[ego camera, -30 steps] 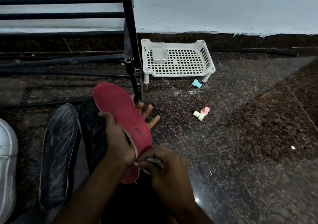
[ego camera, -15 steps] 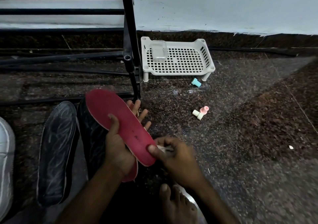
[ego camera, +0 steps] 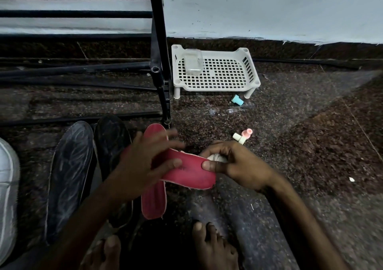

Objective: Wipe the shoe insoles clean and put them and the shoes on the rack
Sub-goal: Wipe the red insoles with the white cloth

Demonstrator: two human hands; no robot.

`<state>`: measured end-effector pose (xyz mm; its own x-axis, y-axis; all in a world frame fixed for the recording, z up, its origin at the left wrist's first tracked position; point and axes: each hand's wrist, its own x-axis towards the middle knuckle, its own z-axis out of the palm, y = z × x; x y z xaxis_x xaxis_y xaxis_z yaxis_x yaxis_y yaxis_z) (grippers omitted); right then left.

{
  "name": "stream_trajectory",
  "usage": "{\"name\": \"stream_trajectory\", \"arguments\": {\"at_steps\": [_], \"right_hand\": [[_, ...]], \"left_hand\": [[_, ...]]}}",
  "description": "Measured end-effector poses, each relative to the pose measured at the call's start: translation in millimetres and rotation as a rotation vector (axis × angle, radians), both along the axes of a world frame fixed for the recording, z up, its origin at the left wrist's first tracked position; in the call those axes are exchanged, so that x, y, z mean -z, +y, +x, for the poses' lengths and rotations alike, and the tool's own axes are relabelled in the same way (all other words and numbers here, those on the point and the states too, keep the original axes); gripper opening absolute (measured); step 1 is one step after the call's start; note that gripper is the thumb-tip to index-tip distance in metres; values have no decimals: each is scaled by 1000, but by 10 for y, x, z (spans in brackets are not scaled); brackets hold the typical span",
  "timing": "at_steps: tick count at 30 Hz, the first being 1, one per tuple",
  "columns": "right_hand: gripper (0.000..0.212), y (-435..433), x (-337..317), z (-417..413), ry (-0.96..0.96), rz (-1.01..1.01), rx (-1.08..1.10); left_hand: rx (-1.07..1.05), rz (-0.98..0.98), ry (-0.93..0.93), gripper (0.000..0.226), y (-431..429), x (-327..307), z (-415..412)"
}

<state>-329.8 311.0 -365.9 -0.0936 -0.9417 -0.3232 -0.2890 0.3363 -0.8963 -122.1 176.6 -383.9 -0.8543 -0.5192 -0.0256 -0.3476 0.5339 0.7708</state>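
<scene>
Mid-wipe: L hand (ego camera: 145,161) grips red insole (ego camera: 186,173), fingers spread. R hand (ego camera: 236,166) curls round white wad (ego camera: 216,157), thumb on insole end. 2nd red insole (ego camera: 154,201) & black insoles (ego camera: 70,176) on floor, none seen on rack (ego camera: 159,62).

Seen from above, a person's two hands hold a red insole (ego camera: 186,171) level over a dark speckled floor (ego camera: 310,149). The left hand (ego camera: 145,164), blurred, grips its middle with the thumb on top. The right hand (ego camera: 238,166) pinches its right end, with a white wad (ego camera: 216,157) tucked in its curled fingers. A second red insole (ego camera: 154,199) lies on the floor beneath. Two dark insoles (ego camera: 70,176) lie to the left, beside a white shoe (ego camera: 7,197) at the frame's edge. Behind stand a black metal rack (ego camera: 159,62) and a white slotted tray (ego camera: 226,76) carrying a clear container (ego camera: 192,64). Bare feet (ego camera: 215,247) show at the bottom.
</scene>
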Motion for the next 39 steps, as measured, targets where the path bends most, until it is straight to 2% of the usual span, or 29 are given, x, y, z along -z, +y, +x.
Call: {"name": "stream_trajectory", "arguments": {"at_steps": [2,3,6,9,10,12,17,20,22,26,29,31,33,37,39], "right_hand": [[9,-57,0,-21,-28,-40,-3],[10,-77,22,-9,-70,-62,46],[12,-100,114,144,-322,-121,343],[13,-123,236,387,-396,-156,541],[14,-130,264,464,-430,-154,574],[20,-135,300,588,-496,-149,590],[21,-93,316,681,-509,-118,615],[22,-59,353,611,-456,-105,602],[27,-19,361,536,-374,-84,577],[31,106,257,356,-247,-51,535],[19,223,69,121,-13,-85,573],[14,278,-119,55,218,-166,599],[13,265,-327,164,401,-258,521],[20,71,-466,645,382,-418,413],[17,-15,-339,794,462,-457,361]], "left_hand": [[121,378,-24,15,11,-57,-19],[110,507,8,13,23,-78,-26],[46,784,114,38,66,-130,-24],[57,929,179,81,81,-149,-12],[68,919,180,89,89,-166,-14],[92,832,147,89,101,-186,-39],[-37,554,38,58,140,-149,-78],[-79,430,18,53,177,-93,-35],[-83,396,-17,54,196,-58,-45],[-7,456,-36,49,244,-93,-120],[-63,498,13,34,287,-122,-153],[-182,417,41,29,299,-114,-148],[-247,338,36,29,319,-106,-158],[-237,240,57,21,397,-147,-215],[-236,151,65,27,435,-207,-228]]}}
